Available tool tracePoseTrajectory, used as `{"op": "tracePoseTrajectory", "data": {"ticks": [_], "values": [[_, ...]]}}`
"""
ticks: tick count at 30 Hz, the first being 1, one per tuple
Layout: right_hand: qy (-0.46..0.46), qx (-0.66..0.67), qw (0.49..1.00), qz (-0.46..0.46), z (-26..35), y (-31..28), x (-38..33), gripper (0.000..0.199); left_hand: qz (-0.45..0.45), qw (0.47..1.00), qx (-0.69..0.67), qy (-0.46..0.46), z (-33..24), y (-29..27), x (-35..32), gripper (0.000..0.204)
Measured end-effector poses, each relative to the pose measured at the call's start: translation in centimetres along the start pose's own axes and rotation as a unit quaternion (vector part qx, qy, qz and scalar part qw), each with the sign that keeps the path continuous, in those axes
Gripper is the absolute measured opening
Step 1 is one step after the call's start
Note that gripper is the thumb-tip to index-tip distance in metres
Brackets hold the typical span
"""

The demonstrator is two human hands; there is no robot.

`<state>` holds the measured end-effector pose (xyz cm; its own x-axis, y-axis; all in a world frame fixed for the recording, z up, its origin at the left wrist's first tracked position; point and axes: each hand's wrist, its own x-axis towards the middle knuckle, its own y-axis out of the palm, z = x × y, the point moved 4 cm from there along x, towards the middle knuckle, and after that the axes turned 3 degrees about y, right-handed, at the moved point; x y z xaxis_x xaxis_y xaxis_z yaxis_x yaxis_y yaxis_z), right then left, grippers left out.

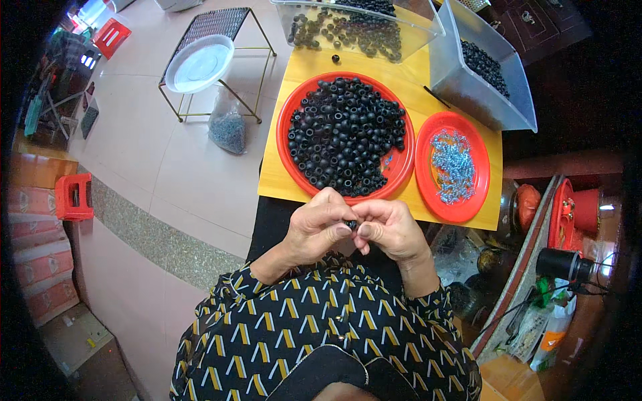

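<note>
My left hand (317, 226) and my right hand (393, 231) meet at the table's near edge, in front of my body. Between the left thumb and fingers sits a small round black bead-like part (350, 224), mostly covered by the fingertips. The right thumb and fingers pinch together right against it; whatever they grip is hidden. Just beyond the hands, a red round tray (283, 148) is heaped with hollow black parts (346, 130) of the same look. To its right, a smaller red plate (476, 212) carries a scatter of tiny silvery-blue metal pieces (453, 164).
Two clear plastic bins, one at the back (421, 33) and one at the right (515, 110), hold more black parts. A thin black stick (437, 97) and one loose black part (336, 59) lie on the yellow tabletop (274, 175). A rack with a white basin (200, 63) stands left.
</note>
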<state>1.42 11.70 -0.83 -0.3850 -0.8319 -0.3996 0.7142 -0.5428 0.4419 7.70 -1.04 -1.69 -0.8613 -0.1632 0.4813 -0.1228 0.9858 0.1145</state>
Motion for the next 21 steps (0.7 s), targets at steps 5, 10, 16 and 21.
{"op": "tracePoseTrajectory", "data": {"ticks": [5,10,16,21], "values": [[-0.022,0.041,0.998,0.046,-0.3,0.5,-0.1,0.026,0.016,0.999,-0.035,-0.019,-0.6,0.5,0.2,0.014],[-0.046,0.053,0.996,0.054,-0.3,0.8,-0.3,0.023,0.037,0.999,-0.018,0.019,-1.0,0.6,0.6,0.013],[-0.031,0.084,0.995,0.035,-1.1,0.4,0.1,0.018,0.038,0.999,0.018,0.027,-0.4,0.6,0.5,0.012],[-0.011,0.073,0.997,0.030,-1.3,-0.4,0.7,0.016,0.056,0.997,0.049,0.023,0.3,0.4,0.6,0.011]]}}
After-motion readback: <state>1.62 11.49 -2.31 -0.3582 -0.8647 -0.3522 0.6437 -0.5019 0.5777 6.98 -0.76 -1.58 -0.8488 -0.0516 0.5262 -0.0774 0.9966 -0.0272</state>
